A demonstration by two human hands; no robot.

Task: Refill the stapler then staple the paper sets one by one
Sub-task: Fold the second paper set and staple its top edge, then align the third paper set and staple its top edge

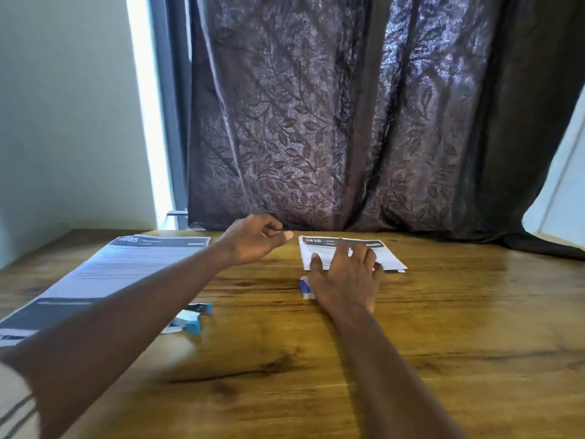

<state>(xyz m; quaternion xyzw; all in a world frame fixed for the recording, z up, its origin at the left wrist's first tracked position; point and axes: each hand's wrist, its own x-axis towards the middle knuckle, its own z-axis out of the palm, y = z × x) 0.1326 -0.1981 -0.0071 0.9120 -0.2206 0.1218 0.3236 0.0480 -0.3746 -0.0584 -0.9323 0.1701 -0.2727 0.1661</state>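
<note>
Hiding part of the stapler (191, 318), the left hand (253, 239) hovers loosely curled; right hand (346, 277) lies spread on papers (389, 253).

Stapler (190, 318) on table (443, 327) – paper set (104, 274) left, paper set (345, 251) far right.

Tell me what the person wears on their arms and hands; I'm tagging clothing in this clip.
Both forearms are bare, and the left hand and right hand wear no gloves; no ring, watch or bracelet shows, though blur limits detail. A pale fabric with dark stripes sits at the lower left corner, perhaps a sleeve.
</note>
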